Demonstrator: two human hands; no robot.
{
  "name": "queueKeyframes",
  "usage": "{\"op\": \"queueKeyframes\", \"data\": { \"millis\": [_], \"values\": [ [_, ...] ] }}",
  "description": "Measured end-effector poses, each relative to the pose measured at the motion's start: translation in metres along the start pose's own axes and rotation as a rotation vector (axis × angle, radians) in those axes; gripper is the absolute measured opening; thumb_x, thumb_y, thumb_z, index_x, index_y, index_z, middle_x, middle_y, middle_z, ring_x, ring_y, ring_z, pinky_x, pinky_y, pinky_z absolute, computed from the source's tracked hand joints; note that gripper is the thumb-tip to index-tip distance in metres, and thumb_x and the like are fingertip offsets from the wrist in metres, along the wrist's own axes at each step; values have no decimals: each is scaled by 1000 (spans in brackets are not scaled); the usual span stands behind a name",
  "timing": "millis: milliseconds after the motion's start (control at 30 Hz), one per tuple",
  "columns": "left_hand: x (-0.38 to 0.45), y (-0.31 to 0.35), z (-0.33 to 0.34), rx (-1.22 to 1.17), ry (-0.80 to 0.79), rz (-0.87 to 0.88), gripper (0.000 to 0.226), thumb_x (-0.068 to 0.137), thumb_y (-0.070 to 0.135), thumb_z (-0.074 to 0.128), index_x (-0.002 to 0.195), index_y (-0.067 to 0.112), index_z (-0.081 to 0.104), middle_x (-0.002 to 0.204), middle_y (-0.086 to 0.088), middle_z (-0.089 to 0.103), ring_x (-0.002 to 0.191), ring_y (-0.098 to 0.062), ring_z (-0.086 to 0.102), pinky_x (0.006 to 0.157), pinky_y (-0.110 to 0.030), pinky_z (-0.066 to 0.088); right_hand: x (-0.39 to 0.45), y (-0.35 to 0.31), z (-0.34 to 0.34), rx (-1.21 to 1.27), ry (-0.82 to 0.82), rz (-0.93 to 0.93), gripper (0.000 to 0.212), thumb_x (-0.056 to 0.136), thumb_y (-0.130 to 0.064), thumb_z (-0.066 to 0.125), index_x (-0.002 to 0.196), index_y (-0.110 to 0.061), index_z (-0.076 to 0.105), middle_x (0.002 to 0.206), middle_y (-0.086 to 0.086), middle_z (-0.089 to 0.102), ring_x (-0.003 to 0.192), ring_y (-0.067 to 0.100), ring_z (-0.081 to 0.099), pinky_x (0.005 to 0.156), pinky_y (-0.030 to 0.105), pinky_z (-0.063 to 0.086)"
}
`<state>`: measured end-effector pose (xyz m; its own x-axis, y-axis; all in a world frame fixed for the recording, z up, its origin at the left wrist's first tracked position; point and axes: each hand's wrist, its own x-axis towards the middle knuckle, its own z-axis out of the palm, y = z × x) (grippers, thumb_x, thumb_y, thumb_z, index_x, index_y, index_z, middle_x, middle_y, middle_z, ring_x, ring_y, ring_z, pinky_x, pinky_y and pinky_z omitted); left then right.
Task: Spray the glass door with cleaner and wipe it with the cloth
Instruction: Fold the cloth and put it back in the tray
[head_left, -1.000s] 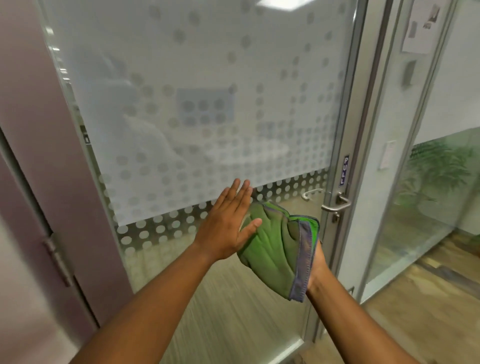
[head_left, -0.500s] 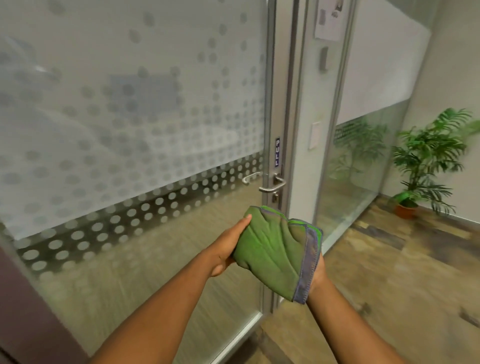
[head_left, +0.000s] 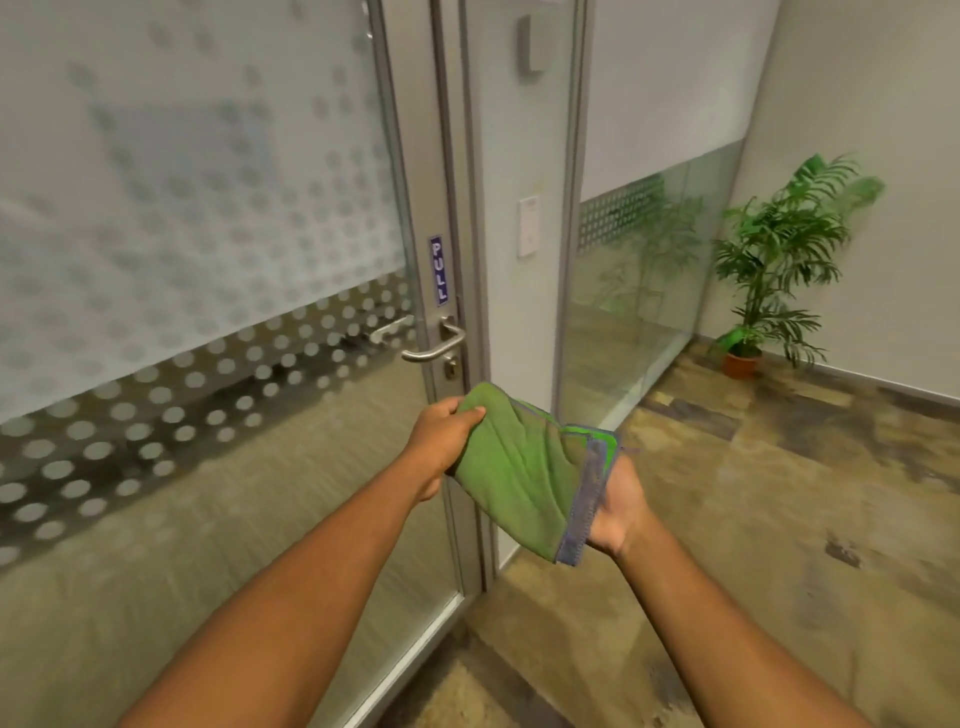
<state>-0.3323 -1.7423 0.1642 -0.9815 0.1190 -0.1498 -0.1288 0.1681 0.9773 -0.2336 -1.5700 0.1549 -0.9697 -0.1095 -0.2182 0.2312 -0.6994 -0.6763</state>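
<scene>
Both hands hold the one green cloth (head_left: 524, 478) in front of the door, clear of the glass. The left hand (head_left: 441, 441) pinches the cloth's upper corner with curled fingers; the right hand (head_left: 618, 506) supports the hemmed edge from beneath, its fingers hidden behind the fabric, so how tightly it grips I cannot tell, though it seems to clasp the hem. The glass door (head_left: 208, 260) stands to the left of and beyond the left hand, its handle (head_left: 434, 351) just above that hand.

The step looks like refolding or readjusting the cloth between wipes. No spray bottle shows here, so the next move calls for either fetching the cleaner or bringing the cloth flat against the glass.

Count: one cloth, one door, one handle on the near side with a second seen through the glass, one plant (head_left: 774, 260) well off to the right.
</scene>
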Motion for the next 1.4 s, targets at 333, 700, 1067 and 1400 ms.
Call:
{"op": "queueKeyframes", "data": {
  "millis": [333, 700, 1067, 1400],
  "values": [
    [30, 4, 117, 112, -105, 38, 6, 93, 21, 65, 88, 21, 68, 90, -8, 74, 76, -23, 67, 69, -33, 55, 8, -27, -128, -175, 308, -93, 36, 95, -11, 63, 126, 6, 61, 110, 19, 73, 92, 25, 74, 79, 36, 62],
    [73, -11, 227, 141, -340, 60, 27, 96, 23, 67, 118, 8, 66, 101, -10, 74, 81, -19, 70, 73, -28, 56, -15, -96, -219, -298, 802, -289, 12, 97, -17, 63, 96, -8, 70, 88, 8, 76, 77, 23, 72, 71, 35, 57],
    [164, -4, 349, 58, -651, 41, 22, 100, -1, 52, 117, 12, 57, 118, -13, 68, 83, -17, 67, 78, -32, 54, 4, -169, -298, -333, 920, -294, 32, 100, -27, 58, 110, 2, 67, 82, 10, 74, 67, 21, 69, 55, 24, 51],
    [233, 14, 449, 84, -768, 13, 25, 99, 9, 58, 122, 10, 69, 98, -1, 76, 80, -11, 73, 77, -26, 59, 42, -227, -360, -432, 1111, -175, 18, 100, -19, 56, 108, -9, 68, 89, 9, 76, 73, 22, 71, 64, 32, 56]
  ]
}}
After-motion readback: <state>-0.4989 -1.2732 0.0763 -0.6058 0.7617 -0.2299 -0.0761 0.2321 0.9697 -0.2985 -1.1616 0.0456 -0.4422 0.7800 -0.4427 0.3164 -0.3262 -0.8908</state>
